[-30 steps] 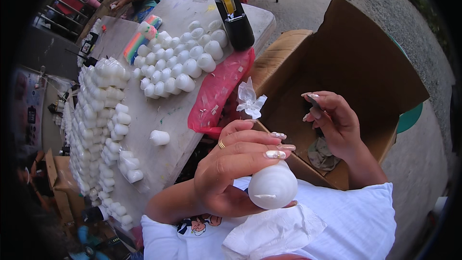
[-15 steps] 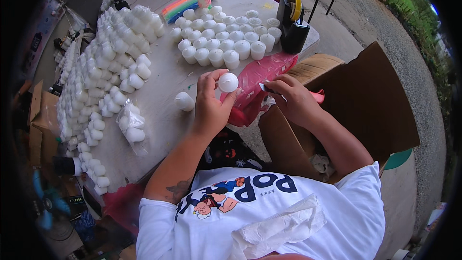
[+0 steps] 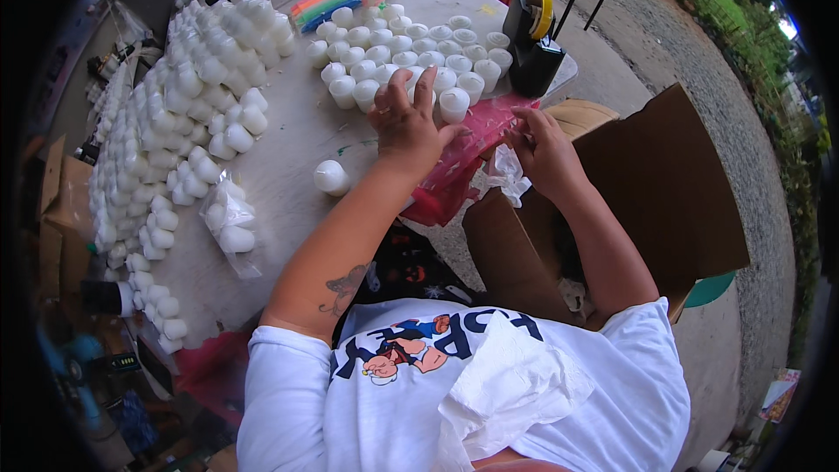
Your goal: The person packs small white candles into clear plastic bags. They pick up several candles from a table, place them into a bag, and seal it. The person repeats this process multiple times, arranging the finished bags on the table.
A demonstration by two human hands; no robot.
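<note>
Two bare hands are out in front of the person, the left hand (image 3: 407,129) over the near edge of a block of white candles (image 3: 404,59) and the right hand (image 3: 549,156) off to its right. From where I stand, the left hand is spread wide, its fingers pointing away and its thumb out to the side. One front candle (image 3: 454,106) stands upright in the gap between that thumb and the fingers; whether they touch it, I can't tell. The right hand has its fingers bent in close together, and I can't make out whether anything is pinched there.

Between the two hands lies a pink plastic bag (image 3: 461,156), with a crumpled clear wrapper (image 3: 508,177) just below the right hand's fingers. An open cardboard box (image 3: 673,197) stands to the right of that hand, and a black tape dispenser (image 3: 535,61) beyond it on the surface (image 3: 284,153). A lone candle (image 3: 331,177) sits below and left of the left hand; farther left are a bagged bundle (image 3: 234,225) and a big heap of wrapped candles (image 3: 179,114).
</note>
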